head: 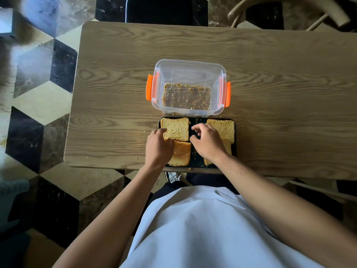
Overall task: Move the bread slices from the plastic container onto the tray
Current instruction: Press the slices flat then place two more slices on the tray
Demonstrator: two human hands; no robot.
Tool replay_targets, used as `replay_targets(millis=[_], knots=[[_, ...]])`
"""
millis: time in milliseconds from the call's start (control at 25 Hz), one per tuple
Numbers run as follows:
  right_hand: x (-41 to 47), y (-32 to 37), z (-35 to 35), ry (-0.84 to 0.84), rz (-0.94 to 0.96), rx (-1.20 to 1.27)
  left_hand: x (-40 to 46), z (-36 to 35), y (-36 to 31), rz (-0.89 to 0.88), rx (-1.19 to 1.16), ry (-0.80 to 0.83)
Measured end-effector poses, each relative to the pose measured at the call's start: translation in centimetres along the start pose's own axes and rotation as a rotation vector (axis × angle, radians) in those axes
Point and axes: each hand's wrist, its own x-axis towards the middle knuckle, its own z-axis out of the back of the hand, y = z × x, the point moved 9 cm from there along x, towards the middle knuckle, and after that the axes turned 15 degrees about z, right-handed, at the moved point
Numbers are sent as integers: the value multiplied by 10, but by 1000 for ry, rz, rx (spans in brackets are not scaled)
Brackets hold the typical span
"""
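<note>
A clear plastic container (188, 87) with orange side clips stands on the table and holds only crumbs on its bottom. Directly in front of it lies a black tray (199, 121) at the table's near edge, carrying several bread slices. The far-left slice (176, 128) lies flat, with my left hand (158, 147) touching its near-left corner and overlapping the near-left slice (181, 153). My right hand (206, 141) hovers over the tray's middle with fingers spread, covering part of the far-right slice (224, 126) and the near-right slice (228, 147).
The wooden table (270, 84) has scattered crumbs around the tray and container. A wooden chair (286, 10) stands at the far right beyond the table. A patterned tile floor lies to the left. My white shirt fills the bottom of the view.
</note>
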Motion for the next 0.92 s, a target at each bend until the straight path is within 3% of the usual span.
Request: replay_targets(millis=[280, 920], knots=[[27, -4, -32, 92, -78, -21, 10, -13, -7, 47, 54, 56], [30, -5, -42, 64, -140, 83, 10, -27, -16, 98, 19, 99]])
